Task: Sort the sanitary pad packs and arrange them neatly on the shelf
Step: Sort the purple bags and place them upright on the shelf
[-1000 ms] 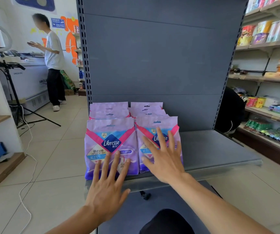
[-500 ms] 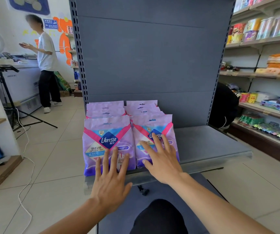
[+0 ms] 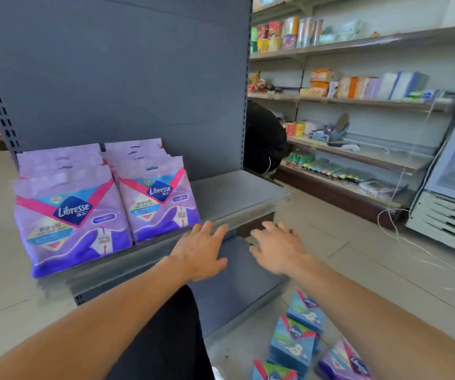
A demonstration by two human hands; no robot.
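We hold both hands out over the near edge of the grey shelf (image 3: 229,193), neither holding anything. Our left hand (image 3: 200,249) has its fingers spread wide, just right of the purple pad packs (image 3: 103,204), which stand upright in two rows on the shelf's left part. Our right hand (image 3: 278,249) hovers beside it, fingers loosely spread. Blue pad packs (image 3: 296,341) lie on the floor at near right, with another purple pack (image 3: 344,363) beside them.

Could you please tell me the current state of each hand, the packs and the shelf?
Left hand: open, holding nothing.
Right hand: open, holding nothing.
Purple packs: upright in two rows on the shelf.
Blue packs: loose on the floor.
Shelf: right part bare.
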